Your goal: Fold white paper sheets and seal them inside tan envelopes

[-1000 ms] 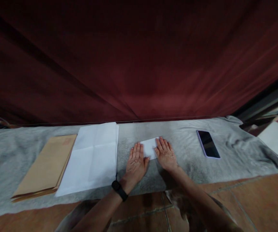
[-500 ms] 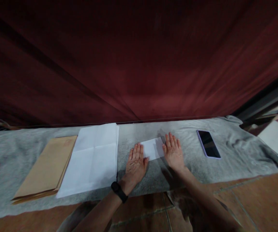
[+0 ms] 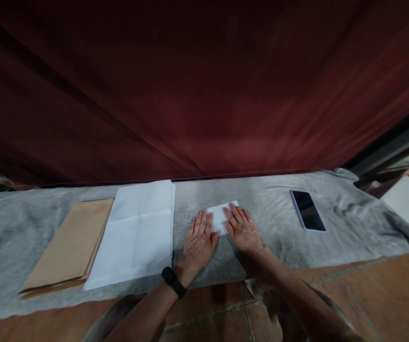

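Note:
A small white piece of paper [image 3: 218, 219], apparently folded, lies flat on the grey cloth [image 3: 204, 194] in front of me. My left hand [image 3: 199, 240] rests palm down over its left end, fingers stretched out and pointing away from me. Over the right end lies my right hand [image 3: 243, 230], also flat with its fingers extended. Both ends of the paper are hidden beneath my hands. A black wristband [image 3: 173, 282] is on my left wrist.
Left of my hands lie large white sheets [image 3: 133, 232] with crease lines, beside a stack of brown envelopes [image 3: 69, 242]. A phone [image 3: 308, 211] in a purple case lies to the right. Dark red fabric [image 3: 204, 104] hangs behind the cloth; tiles [image 3: 378, 294] show below.
My right hand has moved left, from the paper's right edge onto the paper, covering more of it. My left hand has stayed in nearly the same place.

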Available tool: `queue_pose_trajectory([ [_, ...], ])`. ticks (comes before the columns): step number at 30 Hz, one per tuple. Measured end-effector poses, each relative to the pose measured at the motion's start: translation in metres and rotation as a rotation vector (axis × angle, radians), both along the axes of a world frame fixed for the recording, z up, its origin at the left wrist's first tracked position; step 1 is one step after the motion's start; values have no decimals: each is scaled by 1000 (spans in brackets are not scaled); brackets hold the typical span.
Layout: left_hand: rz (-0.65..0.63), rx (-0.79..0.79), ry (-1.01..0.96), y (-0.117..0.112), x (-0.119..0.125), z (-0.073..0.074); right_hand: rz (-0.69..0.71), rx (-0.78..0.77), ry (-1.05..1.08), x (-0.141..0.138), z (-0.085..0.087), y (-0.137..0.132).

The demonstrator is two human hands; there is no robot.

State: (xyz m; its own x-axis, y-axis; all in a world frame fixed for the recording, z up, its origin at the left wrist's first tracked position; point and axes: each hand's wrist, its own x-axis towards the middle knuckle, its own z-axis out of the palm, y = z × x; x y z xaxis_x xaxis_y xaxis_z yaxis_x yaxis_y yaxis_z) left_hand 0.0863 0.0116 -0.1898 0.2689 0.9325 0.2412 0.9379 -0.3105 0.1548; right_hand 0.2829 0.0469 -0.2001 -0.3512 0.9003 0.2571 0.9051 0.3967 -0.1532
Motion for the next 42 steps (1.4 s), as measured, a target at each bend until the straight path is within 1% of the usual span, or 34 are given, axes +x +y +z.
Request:
queue_pose_trajectory([
  [8,-12,11,27,-3,-7,1,-130,-9,-1,24,-3,8],
  [10,-56,26,30,-2,-9,2,-153,-15,3,25,-2,9],
  [14,-223,21,42,0,-6,7,-190,-50,25,22,6,10],
  [15,-236,16,50,1,-4,8,-204,-64,37,21,8,11],
  [19,-220,-5,112,3,4,15,-274,-119,137,18,17,18],
  [23,-212,-10,155,3,12,17,-301,-196,382,20,18,29],
  [27,-191,21,114,3,17,16,-359,-313,788,24,17,42],
  [29,-169,23,77,4,19,16,-362,-374,936,25,19,47],
  [31,-138,19,55,6,21,17,-364,-460,1080,23,25,49],
  [33,-105,22,47,7,24,18,-351,-564,1291,19,35,48],
  [35,-78,36,41,8,27,21,-297,-669,1512,13,46,44],
  [36,-72,44,37,9,27,22,-253,-716,1582,11,51,41],
  [39,-80,52,-24,13,25,31,-136,-847,1697,5,61,35],
  [41,-64,54,-165,19,20,38,-114,-885,1725,4,62,33],
  [42,-30,59,-282,23,17,41,-125,-882,1727,4,61,33],
])
